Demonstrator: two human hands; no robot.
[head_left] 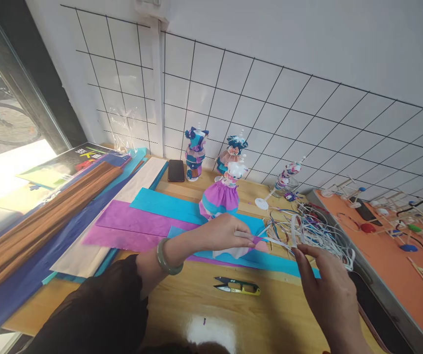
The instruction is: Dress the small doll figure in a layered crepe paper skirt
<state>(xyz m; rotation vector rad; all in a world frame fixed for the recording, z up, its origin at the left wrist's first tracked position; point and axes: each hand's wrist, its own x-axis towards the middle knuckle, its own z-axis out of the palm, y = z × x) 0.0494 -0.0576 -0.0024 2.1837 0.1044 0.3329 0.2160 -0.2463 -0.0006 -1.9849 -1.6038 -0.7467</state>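
My left hand point(229, 233), with a bangle point(169, 255) on the wrist, is closed in a pinch at one end of a narrow white strip point(278, 242). Some purple and white material shows under its fingers; which of it they hold is partly hidden. To the right, my right hand point(325, 287) pinches the strip between thumb and forefinger, and a loop of it stands up above the fingertips. Just behind my left hand stands a small dress form point(221, 194) in a purple and blue skirt. Thread snips point(237, 286) with a yellow handle lie on the table in front.
Blue cloth point(167, 204), purple cloth point(123, 223) and brown pieces point(56, 216) cover the left side. More dressed forms point(196, 152) stand by the gridded wall. Tangled cords point(322, 236) lie at right, beside an orange surface point(388, 246). A phone point(176, 170) lies at the back.
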